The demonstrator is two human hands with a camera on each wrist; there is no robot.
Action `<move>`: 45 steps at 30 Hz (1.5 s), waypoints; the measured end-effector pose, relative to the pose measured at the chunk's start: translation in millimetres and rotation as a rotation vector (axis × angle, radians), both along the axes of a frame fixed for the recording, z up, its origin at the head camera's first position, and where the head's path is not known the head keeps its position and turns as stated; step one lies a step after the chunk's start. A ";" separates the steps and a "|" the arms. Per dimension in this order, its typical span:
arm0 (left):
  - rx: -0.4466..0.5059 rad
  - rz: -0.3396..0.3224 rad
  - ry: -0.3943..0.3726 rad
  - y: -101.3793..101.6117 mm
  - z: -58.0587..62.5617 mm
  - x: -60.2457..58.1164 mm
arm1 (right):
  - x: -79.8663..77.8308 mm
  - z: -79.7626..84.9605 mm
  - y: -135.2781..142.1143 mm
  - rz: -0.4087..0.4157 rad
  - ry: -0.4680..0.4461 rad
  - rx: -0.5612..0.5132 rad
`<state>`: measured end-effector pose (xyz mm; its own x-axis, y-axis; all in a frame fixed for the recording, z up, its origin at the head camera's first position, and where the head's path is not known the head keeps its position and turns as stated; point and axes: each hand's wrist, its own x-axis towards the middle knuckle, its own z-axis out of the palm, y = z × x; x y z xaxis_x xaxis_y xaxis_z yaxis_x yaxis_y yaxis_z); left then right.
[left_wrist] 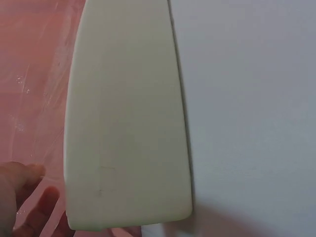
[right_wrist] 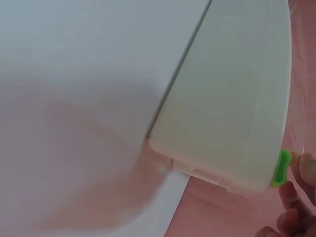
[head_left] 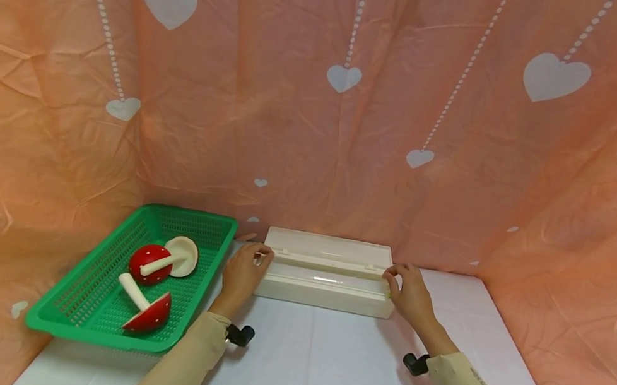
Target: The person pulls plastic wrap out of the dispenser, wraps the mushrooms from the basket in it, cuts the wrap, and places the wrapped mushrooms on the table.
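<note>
A long cream-white cling film dispenser [head_left: 325, 297] lies across the far part of the table, its hinged lid [head_left: 331, 244] raised at the back. Clear cling film [head_left: 327, 279] shines along its top. At the left end, my left hand [head_left: 244, 273] pinches the film's edge between thumb and fingers. My right hand [head_left: 410, 295] pinches film at the other end, beside a small green slider [right_wrist: 282, 168]. In both wrist views the dispenser's front wall [left_wrist: 126, 113] hides part of the film.
To the left stands a green plastic basket [head_left: 68, 292] holding several red-capped toy mushrooms [head_left: 148, 316] with white stems. A pink curtain [head_left: 294, 121] with white hearts closes off the back and sides. White cloth [head_left: 318, 359] covers the table.
</note>
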<state>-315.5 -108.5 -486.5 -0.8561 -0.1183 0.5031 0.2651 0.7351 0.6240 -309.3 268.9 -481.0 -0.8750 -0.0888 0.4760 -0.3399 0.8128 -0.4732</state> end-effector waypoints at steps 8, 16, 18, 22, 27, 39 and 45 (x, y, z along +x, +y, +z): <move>0.018 -0.011 -0.064 -2.4 6.6 -2.7 | -3.6 5.5 -1.2 0.004 -0.007 -0.051; 0.001 -0.001 -0.075 -2.0 13.8 -3.2 | -5.7 12.8 -1.9 0.017 -0.016 -0.080; 0.002 -0.001 -0.075 -1.9 15.4 -3.1 | -6.1 14.2 -1.7 0.018 -0.011 -0.079; 0.017 0.005 -0.096 -1.5 18.2 -2.7 | -7.5 16.7 -1.4 0.017 0.004 -0.082; 0.025 0.012 -0.104 -0.6 22.4 -3.2 | -8.5 21.2 -0.1 0.013 0.012 -0.094; 0.077 -0.021 -0.111 -0.7 36.5 -6.9 | -12.4 32.4 2.3 0.007 0.043 -0.109; 0.119 -0.036 -0.096 -0.2 43.9 -8.4 | -14.3 38.5 3.3 0.021 0.027 -0.149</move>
<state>-323.9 -108.7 -442.6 -0.9043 -0.1404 0.4033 0.2253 0.6454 0.7298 -323.6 272.3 -442.5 -0.8601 -0.0336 0.5090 -0.3708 0.7265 -0.5786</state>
